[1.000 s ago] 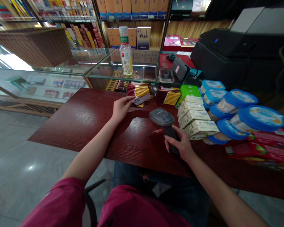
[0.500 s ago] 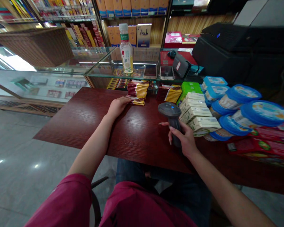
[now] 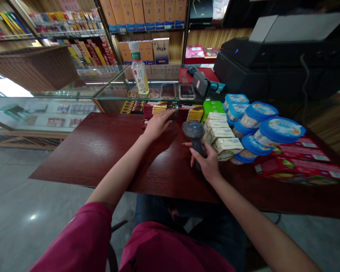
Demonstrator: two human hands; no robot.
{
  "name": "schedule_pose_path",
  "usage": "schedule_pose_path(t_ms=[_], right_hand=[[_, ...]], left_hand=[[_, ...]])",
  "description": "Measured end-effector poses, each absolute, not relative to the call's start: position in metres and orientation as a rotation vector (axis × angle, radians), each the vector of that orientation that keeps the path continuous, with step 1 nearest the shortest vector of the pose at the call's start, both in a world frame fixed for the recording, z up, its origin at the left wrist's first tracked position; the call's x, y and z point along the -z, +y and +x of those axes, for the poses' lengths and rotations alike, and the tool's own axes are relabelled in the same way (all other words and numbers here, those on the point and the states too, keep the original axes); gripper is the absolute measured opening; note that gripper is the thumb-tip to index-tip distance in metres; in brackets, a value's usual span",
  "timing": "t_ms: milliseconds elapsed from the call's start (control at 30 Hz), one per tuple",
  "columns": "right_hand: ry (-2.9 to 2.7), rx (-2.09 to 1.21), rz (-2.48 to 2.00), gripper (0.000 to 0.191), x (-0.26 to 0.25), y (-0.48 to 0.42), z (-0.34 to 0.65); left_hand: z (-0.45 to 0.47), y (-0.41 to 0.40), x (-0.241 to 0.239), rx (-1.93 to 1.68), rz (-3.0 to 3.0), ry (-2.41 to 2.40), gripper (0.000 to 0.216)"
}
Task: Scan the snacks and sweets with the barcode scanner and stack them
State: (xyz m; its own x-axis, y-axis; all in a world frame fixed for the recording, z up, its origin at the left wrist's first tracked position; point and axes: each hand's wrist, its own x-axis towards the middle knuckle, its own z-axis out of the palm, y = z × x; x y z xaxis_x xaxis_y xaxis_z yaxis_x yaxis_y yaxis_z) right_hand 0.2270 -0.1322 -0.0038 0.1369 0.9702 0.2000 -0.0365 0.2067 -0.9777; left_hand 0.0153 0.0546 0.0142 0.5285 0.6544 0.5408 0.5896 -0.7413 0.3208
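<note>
Head view: right hand (image 3: 208, 164) clamped on scanner (image 3: 193, 130), frame centre; left hand (image 3: 158, 124) atop chocolate bar stack (image 3: 155, 108), grip indiscernible.

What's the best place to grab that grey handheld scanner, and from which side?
Hold the scanner by the slim handle below its wide head, coming from the near side, as the right hand does. It stands upright, and the head looks too broad to wrap fingers around.

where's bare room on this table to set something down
The table is bare from its left edge to the left hand. A smaller strip lies along the near edge before the right hand and scanner. Crowded: bars at the back; boxes, tubs and packs on the right.
</note>
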Motion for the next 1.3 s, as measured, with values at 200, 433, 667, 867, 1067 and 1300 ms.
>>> schedule_pose_path(t_ms=[200,433,667,867,1067,1300], right_hand=[[-1.220,-0.907,-1.129,0.041,0.001,-0.136,0.228],[-1.286,-0.875,-1.105,0.039,0.002,-0.139,0.230],[-1.384,-1.129,-1.030,0.041,0.000,-0.143,0.230],[-1.346,-1.225,-1.056,0.041,0.001,-0.146,0.229],[-1.314,-1.240,-1.090,0.038,-0.005,-0.148,0.227],[-1.273,-1.223,-1.095,0.034,-0.008,-0.148,0.228]], left_hand=[[0.081,0.084,-0.029,-0.795,2.813,1.104,0.058],[0.050,0.044,-0.035,-1.148,2.472,1.220,0.036],[-0.010,0.027,0.002,-1.174,1.814,1.091,0.033],[-0.023,0.026,0.024,-1.120,1.648,1.103,0.042],[-0.021,0.028,0.021,-1.133,1.719,1.127,0.034],[-0.050,0.023,-0.008,-1.337,2.029,1.291,0.027]])
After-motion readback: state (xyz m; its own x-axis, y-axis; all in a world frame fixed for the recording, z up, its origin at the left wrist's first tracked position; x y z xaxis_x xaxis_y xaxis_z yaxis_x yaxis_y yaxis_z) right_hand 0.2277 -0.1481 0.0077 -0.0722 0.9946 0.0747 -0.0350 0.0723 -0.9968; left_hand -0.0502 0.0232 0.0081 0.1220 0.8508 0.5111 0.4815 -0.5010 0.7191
